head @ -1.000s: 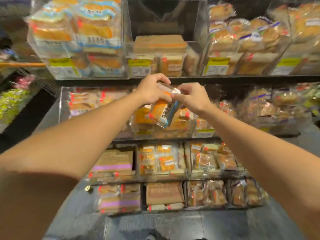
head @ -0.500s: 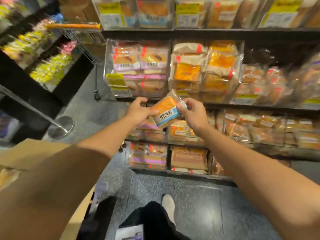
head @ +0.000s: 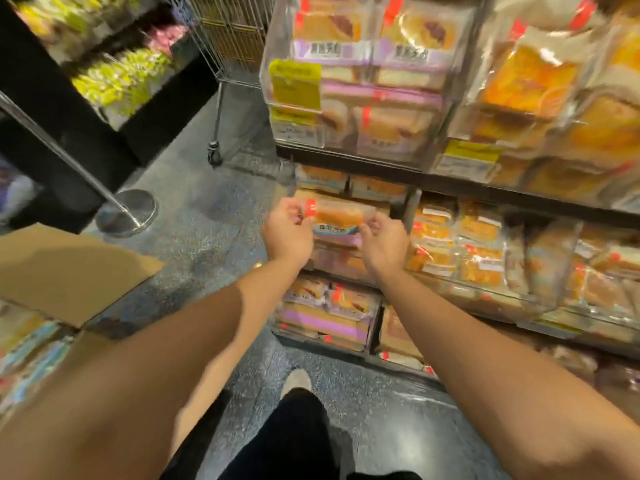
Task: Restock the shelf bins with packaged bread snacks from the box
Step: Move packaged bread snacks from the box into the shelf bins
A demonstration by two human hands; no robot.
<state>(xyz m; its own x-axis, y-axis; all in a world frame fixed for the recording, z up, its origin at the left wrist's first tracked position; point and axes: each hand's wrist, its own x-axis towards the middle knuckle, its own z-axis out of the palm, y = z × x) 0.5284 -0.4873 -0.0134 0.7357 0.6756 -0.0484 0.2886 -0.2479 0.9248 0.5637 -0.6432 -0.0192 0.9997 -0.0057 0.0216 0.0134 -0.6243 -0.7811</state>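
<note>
**At the snack aisle, one packet held square to the shelf**

Between both hands, a packaged bread snack (head: pixel 341 216) hangs level in front of the low shelf bins. The left hand (head: pixel 289 233) pinches its red-tabbed end and the right hand (head: pixel 384 242) pinches the other, so the packet's long axis runs side to side, parallel to the shelf edge. Directly beyond it sits a bin (head: pixel 332 197) already holding flat packs, a short reach forward from both hands, neither clearly nearer. Stacked bins of similar snacks (head: pixel 363 74) rise above and to the right. Down at the left, the open cardboard box (head: pixel 69 271) lies well apart from the hands, more packets inside. A wire cart (head: pixel 228 36) stands behind.
</note>
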